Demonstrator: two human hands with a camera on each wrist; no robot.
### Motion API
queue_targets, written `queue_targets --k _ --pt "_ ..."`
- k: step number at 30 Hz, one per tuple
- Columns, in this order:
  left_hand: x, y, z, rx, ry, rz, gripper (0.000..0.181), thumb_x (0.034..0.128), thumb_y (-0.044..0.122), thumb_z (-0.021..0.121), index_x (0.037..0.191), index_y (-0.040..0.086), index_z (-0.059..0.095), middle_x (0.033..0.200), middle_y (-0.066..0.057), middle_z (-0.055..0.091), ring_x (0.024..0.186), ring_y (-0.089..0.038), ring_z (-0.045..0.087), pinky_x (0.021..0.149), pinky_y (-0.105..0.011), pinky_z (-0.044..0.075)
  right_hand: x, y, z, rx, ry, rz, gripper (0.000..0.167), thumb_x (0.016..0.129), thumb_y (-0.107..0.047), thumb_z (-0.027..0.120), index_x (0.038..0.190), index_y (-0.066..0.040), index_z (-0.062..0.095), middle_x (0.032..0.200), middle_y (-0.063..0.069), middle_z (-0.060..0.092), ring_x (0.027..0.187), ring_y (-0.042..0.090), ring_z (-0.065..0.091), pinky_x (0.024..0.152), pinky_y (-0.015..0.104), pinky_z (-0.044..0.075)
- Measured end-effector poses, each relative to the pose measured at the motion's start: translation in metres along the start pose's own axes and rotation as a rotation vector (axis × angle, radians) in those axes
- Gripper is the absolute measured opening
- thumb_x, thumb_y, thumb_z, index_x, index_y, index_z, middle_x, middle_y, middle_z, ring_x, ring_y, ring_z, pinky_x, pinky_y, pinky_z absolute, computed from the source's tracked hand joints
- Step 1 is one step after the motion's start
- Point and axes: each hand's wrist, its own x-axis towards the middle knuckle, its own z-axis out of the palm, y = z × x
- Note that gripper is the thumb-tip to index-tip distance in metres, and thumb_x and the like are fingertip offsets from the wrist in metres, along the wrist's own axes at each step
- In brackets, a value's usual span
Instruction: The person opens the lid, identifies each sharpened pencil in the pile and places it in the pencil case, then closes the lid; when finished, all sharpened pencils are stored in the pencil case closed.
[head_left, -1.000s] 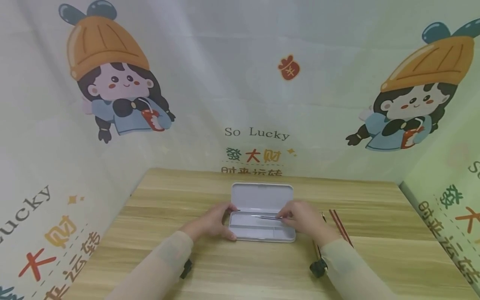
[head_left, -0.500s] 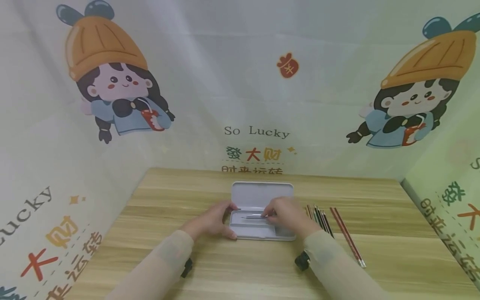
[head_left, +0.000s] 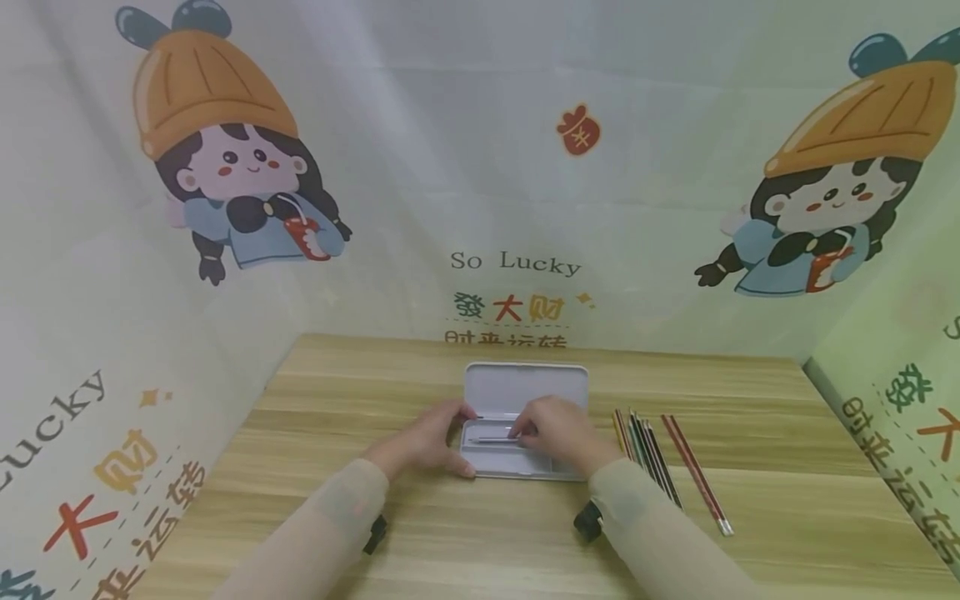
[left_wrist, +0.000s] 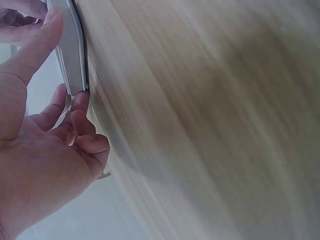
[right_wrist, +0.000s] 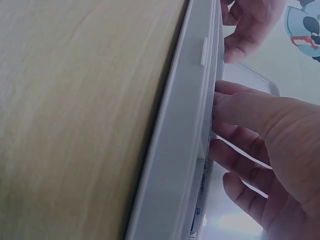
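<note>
A white pencil case (head_left: 525, 392) lies open on the table, its lid raised at the back. My left hand (head_left: 431, 440) holds the case's left end, thumb at the front corner and fingers toward the rear. In the left wrist view, that hand's thumb (left_wrist: 37, 47) rests along the case's edge. Over the rear compartment, my right hand (head_left: 558, 429) pinches a thin, pale pencil (head_left: 489, 439), which lies lengthwise low in the case. Blue print shows on a pencil (right_wrist: 199, 197) beneath the fingers in the right wrist view. The fingers hide the pencil's right part.
Several dark and coloured pencils (head_left: 651, 454) lie in a loose bunch right of the case. Beyond them are two red pencils (head_left: 696, 475) side by side. A printed cloth (head_left: 405, 167) hangs behind the wooden table (head_left: 352, 383).
My right hand has moved left over the case, carrying the pencil lower into the rear compartment. The pencils on the right have come into fuller view. My left hand stays put.
</note>
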Motion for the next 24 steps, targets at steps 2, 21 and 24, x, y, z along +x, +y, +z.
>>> queue_targets --k 2,21,24 --pt "0.0 0.0 0.0 0.001 -0.002 -0.003 0.082 0.064 0.02 0.098 0.133 0.007 0.056 0.134 -0.014 0.06 0.131 -0.035 0.053 0.12 -0.053 0.039 0.0 0.001 0.001 0.027 -0.016 0.011 0.012 0.087 -0.012 0.079 0.093 -0.022 0.083 0.099 -0.004 0.08 0.1 0.019 0.072 0.094 0.042 0.058" --pt "0.0 0.001 0.001 -0.008 0.006 -0.004 0.083 0.0631 0.017 0.098 0.133 0.005 0.056 0.135 -0.016 0.06 0.134 -0.037 0.052 0.122 -0.053 0.037 -0.033 0.017 -0.003 0.17 0.099 0.055 0.014 0.086 -0.011 0.08 0.1 -0.013 0.079 0.089 -0.005 0.072 0.08 0.009 0.06 0.073 0.027 0.053" --pt "0.0 0.002 0.0 0.0 0.002 -0.003 0.082 0.064 0.018 0.098 0.134 0.005 0.056 0.137 -0.017 0.059 0.135 -0.037 0.052 0.122 -0.053 0.037 -0.047 0.021 -0.007 0.176 0.115 0.087 0.015 0.086 -0.013 0.08 0.101 -0.014 0.079 0.091 -0.006 0.072 0.084 0.01 0.062 0.076 0.03 0.055"
